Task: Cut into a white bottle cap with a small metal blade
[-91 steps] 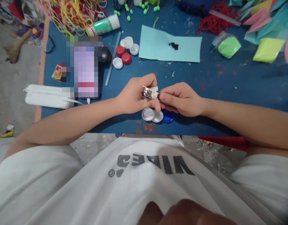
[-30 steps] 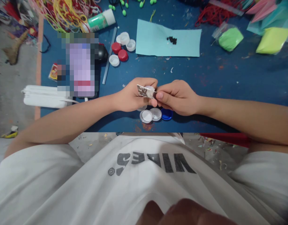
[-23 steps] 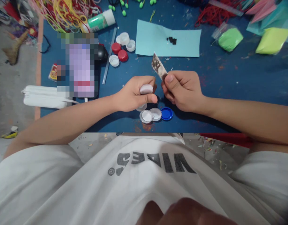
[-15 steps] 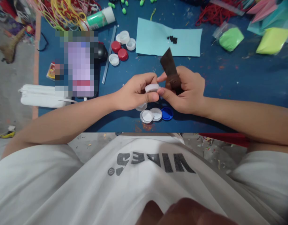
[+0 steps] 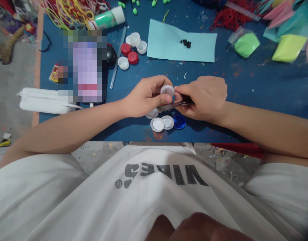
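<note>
The white bottle cap [image 5: 167,90] sits pinched between the thumb and fingers of the left hand [image 5: 146,97], raised above the blue table [image 5: 244,87] so the right hand [image 5: 206,97], closed around a small blade [image 5: 169,106], can work beneath it.

White shirt [image 5: 154,187], below both hands [image 5: 146,97]: dark print, upside down in this view, reads "VIBES" with a small circled mark beside it. No other lettering is legible.
</note>
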The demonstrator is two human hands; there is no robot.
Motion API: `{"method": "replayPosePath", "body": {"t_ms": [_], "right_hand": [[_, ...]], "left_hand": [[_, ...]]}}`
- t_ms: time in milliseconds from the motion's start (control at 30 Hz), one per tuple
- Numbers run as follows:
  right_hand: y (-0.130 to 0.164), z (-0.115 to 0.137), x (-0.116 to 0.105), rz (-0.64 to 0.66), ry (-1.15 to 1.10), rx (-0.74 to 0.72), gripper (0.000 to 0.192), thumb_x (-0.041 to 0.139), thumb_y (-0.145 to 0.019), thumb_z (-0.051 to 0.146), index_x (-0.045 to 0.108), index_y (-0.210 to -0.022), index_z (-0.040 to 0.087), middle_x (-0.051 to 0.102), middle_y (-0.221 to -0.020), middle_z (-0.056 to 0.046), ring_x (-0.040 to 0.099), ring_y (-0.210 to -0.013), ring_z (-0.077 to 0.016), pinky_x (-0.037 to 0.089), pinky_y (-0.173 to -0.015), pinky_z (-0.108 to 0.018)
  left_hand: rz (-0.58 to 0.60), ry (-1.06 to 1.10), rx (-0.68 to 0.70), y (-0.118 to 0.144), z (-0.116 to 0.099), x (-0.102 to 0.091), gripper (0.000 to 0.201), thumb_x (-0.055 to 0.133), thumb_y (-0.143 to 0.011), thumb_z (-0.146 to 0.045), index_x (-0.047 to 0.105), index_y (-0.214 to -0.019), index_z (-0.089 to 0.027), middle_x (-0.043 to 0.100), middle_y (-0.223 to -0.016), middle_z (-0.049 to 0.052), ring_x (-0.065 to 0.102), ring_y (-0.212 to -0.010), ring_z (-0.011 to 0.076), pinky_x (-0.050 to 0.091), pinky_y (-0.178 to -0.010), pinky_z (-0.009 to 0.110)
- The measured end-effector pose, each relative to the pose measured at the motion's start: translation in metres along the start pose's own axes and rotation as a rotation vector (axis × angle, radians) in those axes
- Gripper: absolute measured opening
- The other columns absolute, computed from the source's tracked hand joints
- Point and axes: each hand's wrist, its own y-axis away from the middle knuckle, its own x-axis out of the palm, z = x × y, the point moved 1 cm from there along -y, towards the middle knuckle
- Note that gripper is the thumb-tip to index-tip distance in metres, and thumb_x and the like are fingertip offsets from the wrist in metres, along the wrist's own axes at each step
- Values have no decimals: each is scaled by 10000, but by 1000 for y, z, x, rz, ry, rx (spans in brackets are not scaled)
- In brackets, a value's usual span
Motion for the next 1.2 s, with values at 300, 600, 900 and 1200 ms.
{"method": "replayPosePath", "body": {"t_ms": [300,600,900,1200], "right_hand": [[1,-3,9,105,79,23,431,433,-1171,456,682,-908,223,562,-660,-15,490,-598,-177,348,-640,-376],[-5,-2,12,41,-35,70,406,393,-1157,467,638,-955,212,602,-755,-21,565,-663,-180,351,-663,-346],[-4,-16,6,-28,-69,-135,261,505,-1130,396,709,-1068,247,669,-768,-5,561,-628,-173,407,-665,-356],[-1,-1,5,-81,2,-8,194,558,-1113,348,717,-1074,244,683,-733,14,588,-627,-181,346,-635,-352]], "left_hand": [[-7,156,-29,-3,0,2,587,821,-941,-719,691,-968,-147,675,-833,13,631,-706,111,503,-634,233],[36,145,-17,-5,8,0,544,824,-966,-673,697,-960,-144,658,-772,24,606,-625,119,432,-559,237],[11,263,-64,-3,1,1,579,833,-948,-685,657,-942,-134,566,-702,-31,586,-555,87,426,-572,220],[-66,71,-38,-1,5,1,563,808,-954,-706,647,-993,-168,642,-795,-1,644,-650,124,456,-589,249]]}}
